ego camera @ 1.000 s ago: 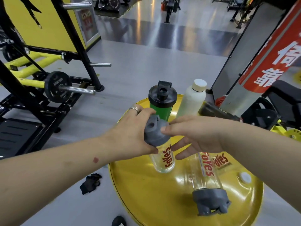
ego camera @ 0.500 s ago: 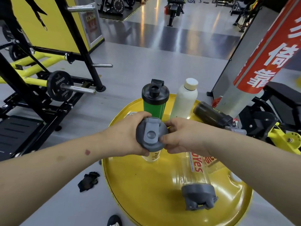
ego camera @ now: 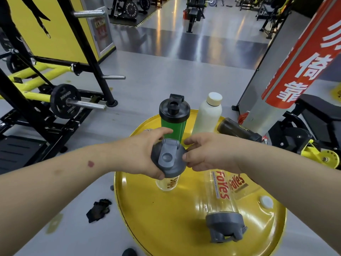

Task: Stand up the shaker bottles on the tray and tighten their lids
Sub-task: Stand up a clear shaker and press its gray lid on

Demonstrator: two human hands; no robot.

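A clear shaker bottle point(ego camera: 167, 183) with red lettering stands upright on the round yellow tray point(ego camera: 166, 222). Its grey lid point(ego camera: 168, 159) faces me. My left hand point(ego camera: 140, 154) wraps the lid's left side. The fingertips of my right hand point(ego camera: 206, 154) pinch its right edge. A second clear shaker point(ego camera: 220, 198) lies on its side on the tray, grey lid toward me. At the tray's far side a green shaker with a black lid point(ego camera: 174, 115) and a white bottle point(ego camera: 207, 115) stand upright. A dark shaker point(ego camera: 238, 129) lies at the far right.
A small white cap point(ego camera: 266, 201) rests on the tray's right part. A black glove point(ego camera: 99, 209) lies on the grey floor left of the tray. A black and yellow weight rack point(ego camera: 55, 100) stands at left, a red and silver pillar point(ego camera: 287, 74) at right.
The held shaker went from tilted to upright on the tray, its lid top now facing me. My right fingers moved from over the lid to its right edge.
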